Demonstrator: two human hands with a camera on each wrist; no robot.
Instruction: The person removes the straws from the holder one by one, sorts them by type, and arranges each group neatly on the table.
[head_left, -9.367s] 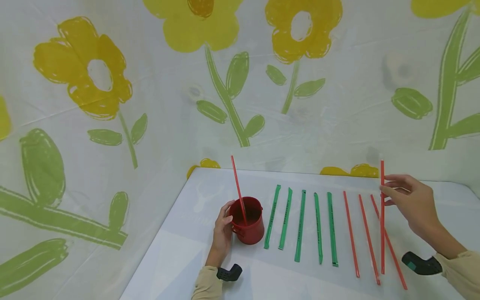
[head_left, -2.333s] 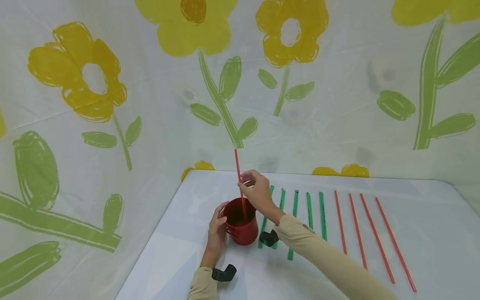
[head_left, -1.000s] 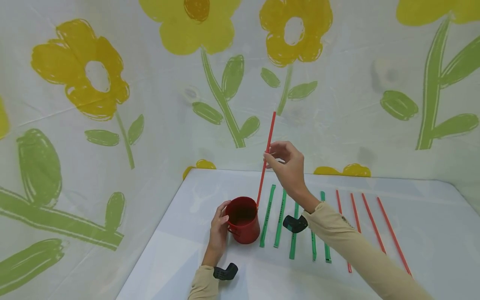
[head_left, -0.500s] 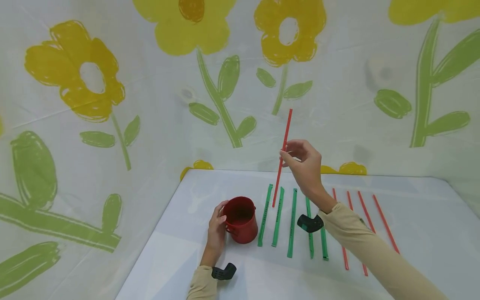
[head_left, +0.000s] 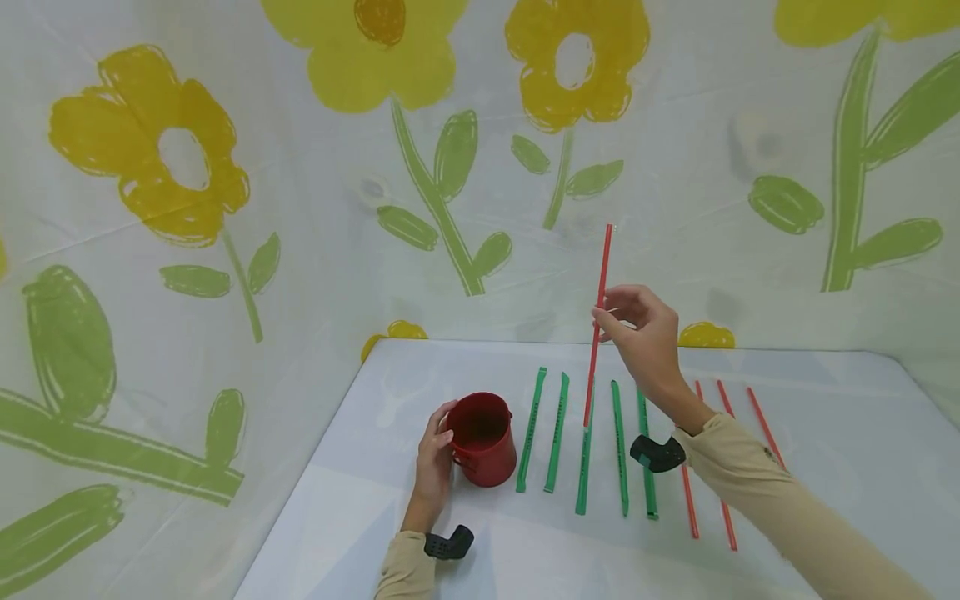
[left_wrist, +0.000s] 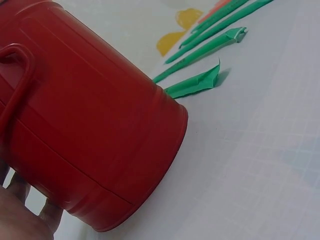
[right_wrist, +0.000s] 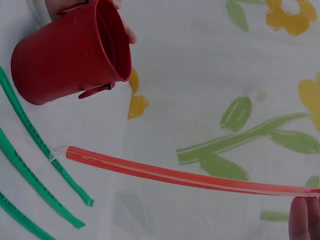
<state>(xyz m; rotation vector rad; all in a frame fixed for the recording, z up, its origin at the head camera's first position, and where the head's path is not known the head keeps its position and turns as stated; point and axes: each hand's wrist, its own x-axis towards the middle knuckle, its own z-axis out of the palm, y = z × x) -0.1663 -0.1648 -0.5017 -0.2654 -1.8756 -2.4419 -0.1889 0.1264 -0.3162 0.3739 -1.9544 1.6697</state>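
My left hand (head_left: 433, 462) holds the side of a small red bucket (head_left: 489, 460), which stands on the white table with its mouth up. In the left wrist view the bucket (left_wrist: 105, 120) fills much of the picture, with fingers (left_wrist: 51, 215) behind its lower edge. Thumb and fingertips of my right hand (head_left: 648, 350) pinch a red drinking straw (head_left: 603, 271) near its middle. It hangs nearly upright, its lower end overlapping a green paper-wrapped stick (head_left: 582, 479) in the head view. Clear wrapping shows at the end of the straw (right_wrist: 170, 175) in the right wrist view.
Several green wrapped sticks (head_left: 557, 437) lie in a row right of the bucket. Further right lie more red straws (head_left: 728, 529), partly hidden by the right forearm. A curtain with printed flowers (head_left: 315, 275) hangs behind and left of the table (head_left: 360, 475).
Earlier a red straw leaned in the bucket, and my right hand laid another beside the straws at right. It then drew that straw out of the bucket and carried it rightward. The left hand stayed.
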